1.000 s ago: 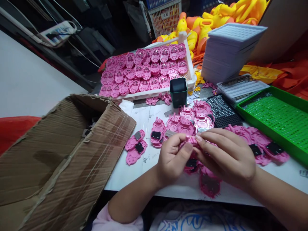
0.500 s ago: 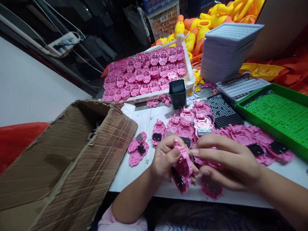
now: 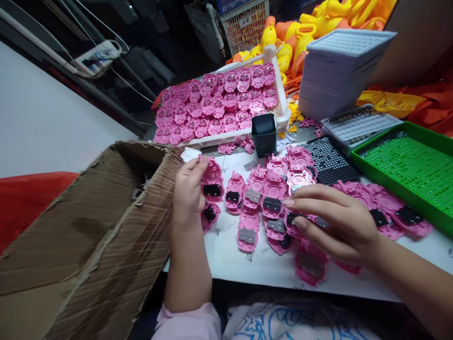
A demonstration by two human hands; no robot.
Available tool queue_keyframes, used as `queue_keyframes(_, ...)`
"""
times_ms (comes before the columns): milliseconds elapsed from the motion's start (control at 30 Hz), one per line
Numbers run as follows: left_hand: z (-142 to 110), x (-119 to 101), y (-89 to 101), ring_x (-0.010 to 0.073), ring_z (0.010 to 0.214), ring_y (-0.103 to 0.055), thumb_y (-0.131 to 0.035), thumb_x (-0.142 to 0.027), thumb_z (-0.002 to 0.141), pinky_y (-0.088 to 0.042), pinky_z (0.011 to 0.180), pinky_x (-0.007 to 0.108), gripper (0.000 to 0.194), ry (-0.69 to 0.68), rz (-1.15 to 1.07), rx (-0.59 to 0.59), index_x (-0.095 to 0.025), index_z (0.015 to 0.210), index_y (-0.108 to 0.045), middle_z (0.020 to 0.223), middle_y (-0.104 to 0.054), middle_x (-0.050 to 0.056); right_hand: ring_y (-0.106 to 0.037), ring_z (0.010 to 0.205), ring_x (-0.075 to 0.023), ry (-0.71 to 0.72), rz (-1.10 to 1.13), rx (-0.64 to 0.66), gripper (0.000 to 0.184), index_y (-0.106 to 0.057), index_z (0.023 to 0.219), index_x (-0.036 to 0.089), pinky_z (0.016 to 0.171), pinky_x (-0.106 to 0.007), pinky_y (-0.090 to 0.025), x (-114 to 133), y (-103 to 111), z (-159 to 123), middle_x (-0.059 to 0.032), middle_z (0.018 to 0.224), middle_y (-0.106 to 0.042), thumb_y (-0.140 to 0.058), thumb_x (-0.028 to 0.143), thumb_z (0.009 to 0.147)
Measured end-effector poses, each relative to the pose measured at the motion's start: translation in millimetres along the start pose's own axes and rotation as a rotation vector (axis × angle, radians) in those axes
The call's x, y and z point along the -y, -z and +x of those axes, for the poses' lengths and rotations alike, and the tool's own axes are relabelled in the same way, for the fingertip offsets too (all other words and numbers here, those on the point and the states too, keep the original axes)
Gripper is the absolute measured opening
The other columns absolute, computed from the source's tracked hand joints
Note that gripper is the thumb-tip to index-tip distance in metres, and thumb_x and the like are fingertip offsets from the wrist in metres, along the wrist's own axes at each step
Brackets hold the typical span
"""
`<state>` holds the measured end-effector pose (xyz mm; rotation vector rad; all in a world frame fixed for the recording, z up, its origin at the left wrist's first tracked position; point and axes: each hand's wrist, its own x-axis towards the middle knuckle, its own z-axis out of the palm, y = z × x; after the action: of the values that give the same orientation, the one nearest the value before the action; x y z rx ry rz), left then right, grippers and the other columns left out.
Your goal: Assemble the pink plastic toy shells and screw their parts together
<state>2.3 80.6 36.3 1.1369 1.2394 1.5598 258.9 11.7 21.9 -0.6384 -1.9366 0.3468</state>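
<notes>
The pink casing [image 3: 213, 171] is in your left hand [image 3: 189, 186], out to the left of the dark cup [image 3: 264, 137] and nearer to you than it. You pinch it by its upper left edge between thumb and fingers, its black panel [image 3: 212, 190] showing at the end nearer you. A second pink casing [image 3: 209, 217] lies just beside that hand, also left of the cup and towards you. Your right hand [image 3: 336, 222] hangs on the near side of the cup, to its right, with thumb and fingers parted and nothing seen gripped between them. I cannot tell whether its fingertips touch the cluster of casings [image 3: 273, 184] below, which spreads from just in front of the cup towards you, some pieces with black panels, some with grey. Your cardboard box [image 3: 141, 226] stands left of the cup, the white crate [image 3: 282, 101] filled with pink parts sits behind it, and the black grid tray [image 3: 329, 160] and the green tray [image 3: 410, 156] lie to its right.
</notes>
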Motion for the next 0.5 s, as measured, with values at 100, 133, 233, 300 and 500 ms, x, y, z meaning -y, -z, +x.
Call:
queue_keyframes(100, 13, 22, 5.9, 0.0056, 0.058, -0.053, -0.08, -0.03, 0.063, -0.042, 0.055, 0.015, 0.029, -0.087, 0.206, -0.086, -0.015, 0.079, -0.061, 0.066, -0.059, -0.004, -0.065, 0.083, -0.012, 0.014, -0.028, 0.026, 0.022, -0.06, 0.103, 0.019, 0.071, -0.022, -0.057, -1, -2, -1, -0.0073, 0.09, -0.066, -0.055, 0.011, 0.083)
queue_keyframes(133, 16, 28, 6.6, 0.0061, 0.058, -0.053, -0.08, -0.032, 0.062, -0.041, 0.056, 0.016, 0.03, -0.092, 0.252, -0.089, -0.015, 0.078, -0.06, 0.066, -0.059, -0.004, -0.065, 0.083, -0.012, 0.019, -0.033, 0.034, 0.023, -0.06, 0.104, 0.019, 0.071, -0.022, -0.056, -2, -3, -1, -0.0073, 0.091, -0.065, -0.055, 0.011, 0.083)
queue_keyframes(233, 19, 35, 6.2, 0.0078, 0.059, -0.054, -0.079, -0.039, 0.062, -0.042, 0.058, 0.018, 0.032, -0.093, 0.306, -0.062, -0.014, 0.075, -0.062, 0.066, -0.06, -0.003, -0.064, 0.083, -0.0123, 0.035, -0.037, 0.05, 0.023, -0.059, 0.104, 0.017, 0.071, -0.022, -0.056, -5, -4, -3, -0.008, 0.092, -0.065, -0.056, 0.01, 0.082)
queue_keyframes(300, 22, 33, 3.3, 0.0089, 0.06, -0.055, -0.077, -0.044, 0.064, -0.044, 0.059, 0.02, 0.035, -0.1, 0.278, -0.044, -0.014, 0.077, -0.063, 0.067, -0.062, -0.001, -0.064, 0.083, -0.0124, 0.044, -0.038, 0.058, 0.024, -0.058, 0.105, 0.017, 0.071, -0.023, -0.056, -7, -3, -4, -0.0082, 0.093, -0.064, -0.056, 0.009, 0.082)
queue_keyframes(500, 64, 19, -20.5, 0.0132, 0.073, -0.062, -0.069, -0.045, 0.073, -0.048, 0.064, 0.023, 0.035, -0.263, 0.441, 0.028, -0.016, 0.091, -0.063, 0.086, -0.068, 0.004, -0.063, 0.081, -0.0133, 0.055, -0.041, 0.044, 0.024, -0.059, 0.104, 0.016, 0.069, -0.025, -0.056, -13, 0, -4, -0.0088, 0.09, -0.065, -0.056, 0.008, 0.082)
